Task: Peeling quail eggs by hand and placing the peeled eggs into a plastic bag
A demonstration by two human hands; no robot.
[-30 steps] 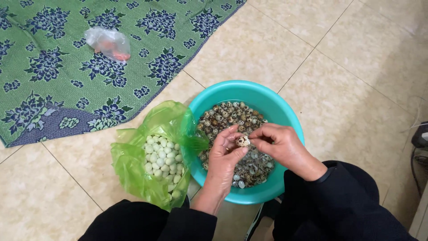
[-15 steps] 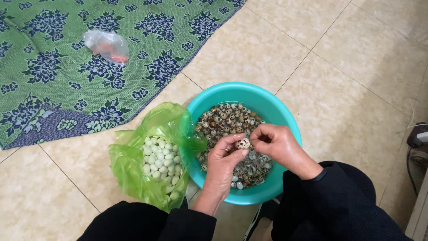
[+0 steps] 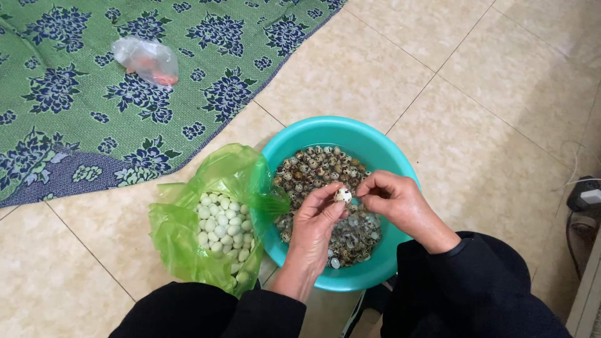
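Observation:
A teal plastic basin (image 3: pixel 375 149) sits on the tiled floor, holding several speckled quail eggs (image 3: pixel 316 166) and bits of shell in water. Over it, my left hand (image 3: pixel 315 224) pinches a small, partly peeled egg (image 3: pixel 342 195) between its fingertips. My right hand (image 3: pixel 394 201) meets it from the right, fingers picking at the egg's shell. Beside the basin on the left lies an open green plastic bag (image 3: pixel 181 244) with several peeled white eggs (image 3: pixel 220 226) inside.
A green mat with blue flowers (image 3: pixel 94 106) covers the floor at the upper left, with a small clear plastic bag (image 3: pixel 147 59) lying on it. Beige floor tiles surround the basin. A dark device with a cable (image 3: pixel 585 197) sits at the right edge.
Both hands stay over the basin and have shifted their fingers slightly around the egg. The view has drifted a little.

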